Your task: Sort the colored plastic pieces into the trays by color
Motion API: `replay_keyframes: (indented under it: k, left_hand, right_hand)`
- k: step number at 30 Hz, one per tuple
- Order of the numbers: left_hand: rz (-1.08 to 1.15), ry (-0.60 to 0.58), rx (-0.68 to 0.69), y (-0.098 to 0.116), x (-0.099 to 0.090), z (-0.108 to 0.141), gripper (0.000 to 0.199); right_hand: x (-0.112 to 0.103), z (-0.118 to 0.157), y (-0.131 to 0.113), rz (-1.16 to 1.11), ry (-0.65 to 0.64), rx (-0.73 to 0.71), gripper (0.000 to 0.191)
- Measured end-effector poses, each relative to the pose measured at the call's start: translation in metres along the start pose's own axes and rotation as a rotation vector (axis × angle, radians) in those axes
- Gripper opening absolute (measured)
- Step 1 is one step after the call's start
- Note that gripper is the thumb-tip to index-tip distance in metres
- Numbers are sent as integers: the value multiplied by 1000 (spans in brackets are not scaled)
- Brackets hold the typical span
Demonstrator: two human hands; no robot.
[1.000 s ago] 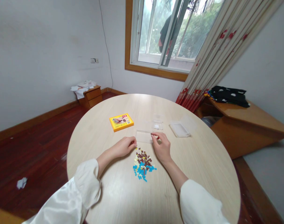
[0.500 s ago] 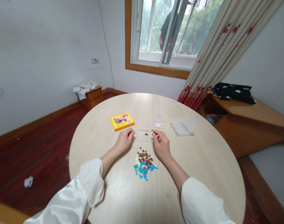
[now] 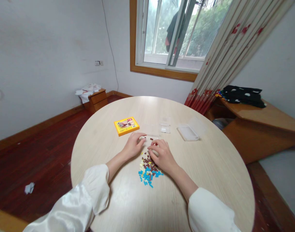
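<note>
A clear plate lies on the round table, with a small brown piece on it. At the plate's left end is my left hand, thumb and fingers apart around a tiny dark bit, which it does not visibly grip. My right hand hangs over the near side of the plate and the top of a pile of small bricks in brown, cream, yellow and blue. Its fingers are bent together, and whatever is between the fingertips is too small to make out.
A yellow box lies behind my left hand. Small clear cases stand behind the plate, and a clear open container is to the right. The round table's edge curves around.
My right hand has moved left and nearer, from the plate's right end to above the pile. My left hand has shifted slightly right, and its fingers have spread.
</note>
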State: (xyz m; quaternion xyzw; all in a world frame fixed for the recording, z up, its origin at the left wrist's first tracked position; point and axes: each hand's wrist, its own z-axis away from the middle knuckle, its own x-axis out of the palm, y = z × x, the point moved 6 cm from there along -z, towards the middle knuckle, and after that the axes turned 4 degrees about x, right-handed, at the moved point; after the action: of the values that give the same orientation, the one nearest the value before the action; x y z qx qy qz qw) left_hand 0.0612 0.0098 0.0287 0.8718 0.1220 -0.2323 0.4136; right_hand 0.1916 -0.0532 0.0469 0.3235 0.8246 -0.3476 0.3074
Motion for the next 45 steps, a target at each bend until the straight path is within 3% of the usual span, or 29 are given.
replay_keyframes:
  k: [6, 16, 19, 24, 27, 37, 41, 45]
  left_hand:
    - [6, 8, -8, 2, -3, -1, 18]
    - [20, -11, -48, 2, -4, -1, 23]
    - [41, -20, -54, 3, -4, -1, 23]
    - [38, -41, -65, 3, -3, 0, 24]
    - [39, -66, -55, 4, -1, 0, 24]
    - [51, -203, -22, 10, 7, 4, 18]
    - [75, -273, -17, 11, 9, 6, 16]
    - [24, -348, 103, 22, 9, 8, 10]
  right_hand:
    - [14, 0, -2, 104, -94, 55, 2]
    - [25, 2, 1, 107, -148, 78, 5]
    - [18, -1, -2, 53, -73, 48, 6]
    - [-14, -3, 3, -77, 308, 73, 9]
    - [-23, -1, 12, -84, 422, 121, 9]
    - [-18, 0, 37, -145, 438, 277, 17]
    - [-14, 0, 39, -120, 416, 258, 26]
    - [-15, -1, 36, -99, 402, 203, 28]
